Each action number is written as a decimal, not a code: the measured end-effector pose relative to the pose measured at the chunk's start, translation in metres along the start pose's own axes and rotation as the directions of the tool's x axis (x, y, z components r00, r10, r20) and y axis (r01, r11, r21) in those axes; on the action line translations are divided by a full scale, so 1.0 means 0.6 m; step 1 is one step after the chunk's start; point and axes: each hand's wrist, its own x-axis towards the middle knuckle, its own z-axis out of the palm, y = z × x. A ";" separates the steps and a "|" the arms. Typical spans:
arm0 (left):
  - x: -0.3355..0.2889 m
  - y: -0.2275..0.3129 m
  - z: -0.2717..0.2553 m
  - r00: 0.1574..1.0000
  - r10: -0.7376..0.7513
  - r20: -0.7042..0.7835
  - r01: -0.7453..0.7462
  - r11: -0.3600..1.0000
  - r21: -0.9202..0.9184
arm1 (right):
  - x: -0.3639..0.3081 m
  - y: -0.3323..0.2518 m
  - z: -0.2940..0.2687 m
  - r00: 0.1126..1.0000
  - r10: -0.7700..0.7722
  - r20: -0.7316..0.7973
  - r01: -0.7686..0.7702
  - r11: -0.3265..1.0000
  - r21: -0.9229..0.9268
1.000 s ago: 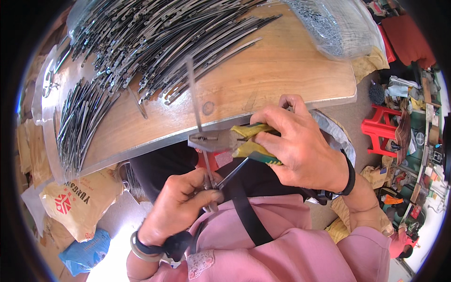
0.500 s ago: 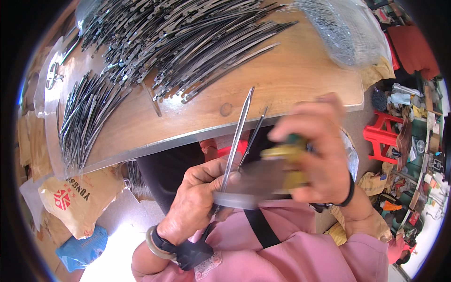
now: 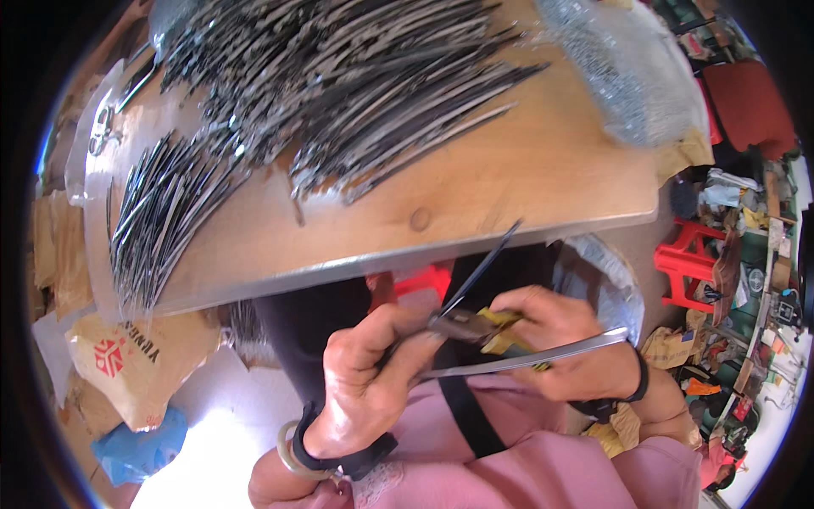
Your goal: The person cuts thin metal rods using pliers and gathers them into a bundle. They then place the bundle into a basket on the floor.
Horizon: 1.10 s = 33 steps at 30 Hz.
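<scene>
Between the fingers of my left hand [image 3: 369, 373] are thin metal strips, pinched over my lap. A dark strip [image 3: 487, 263] slants up and right from them toward the table edge. A longer silvery strip [image 3: 543, 356] reaches right, passing in front of my right hand [image 3: 568, 339]. That hand is closed round a pair of pliers [image 3: 500, 338] with yellow handles. The dark jaws of the pliers meet the strip end at my left fingertips; whether they are clamped on it I cannot make out.
The wooden table [image 3: 526, 178] carries a big pile of dark metal strips [image 3: 373, 110] and a smaller bundle [image 3: 170, 220] at its left. Scissors [image 3: 103, 127] lie far left. Clear plastic with small metal parts [image 3: 610, 76] lies far right. A red stool [image 3: 691, 263] stands at right.
My right hand has come down and left, bringing the pliers' jaws to the left fingertips. The silvery strip, upright before, now points right. The dark strip leans further right.
</scene>
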 end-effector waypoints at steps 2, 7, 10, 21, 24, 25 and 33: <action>0.004 -0.009 0.005 0.995 -0.086 -0.053 0.082 0.994 -0.069 | -0.002 0.005 0.016 0.996 -0.088 -0.020 0.084 0.984 -0.160; -0.001 -0.012 -0.024 0.986 -0.080 -0.143 0.070 0.995 -0.071 | 0.038 -0.002 0.013 0.990 -0.136 0.022 0.138 0.968 -0.208; 0.016 0.011 -0.036 0.972 -0.100 -0.213 0.073 0.989 -0.130 | 0.072 -0.011 -0.003 0.991 -0.134 0.030 0.137 0.977 -0.163; 0.039 0.031 -0.269 0.677 0.690 -0.255 0.043 0.310 0.950 | 0.243 0.107 -0.260 0.881 -0.290 -0.374 -0.088 0.676 -0.732; 0.047 0.047 -0.219 0.715 0.688 -0.123 -0.046 0.221 0.974 | 0.252 0.140 -0.271 0.872 -0.380 -0.309 -0.091 0.494 -0.865; 0.025 0.055 -0.201 0.755 0.641 -0.138 -0.101 0.321 0.942 | 0.248 0.126 -0.262 0.843 -0.393 -0.368 -0.113 0.539 -0.835; 0.164 0.035 -0.051 0.768 0.580 0.270 -0.405 0.114 0.907 | 0.122 0.014 -0.255 0.525 -0.521 -0.673 -0.088 0.753 -0.652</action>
